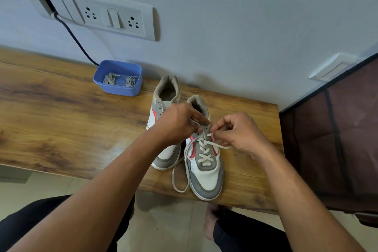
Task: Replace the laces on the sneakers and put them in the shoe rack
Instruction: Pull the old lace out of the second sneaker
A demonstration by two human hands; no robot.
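Sneaker (206, 176) beneath both hands, left hand (177, 126) pinching lace (177, 187), right hand (237, 133) pinching its tip

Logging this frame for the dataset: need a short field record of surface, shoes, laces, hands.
surface: wooden table
near sneaker: partly laced with white lace, loose loop past the table edge
far sneaker: beside it, partly hidden by left hand
left hand: holds the lace near the upper eyelets
right hand: pinches the lace tip
blue tub: holds grey laces
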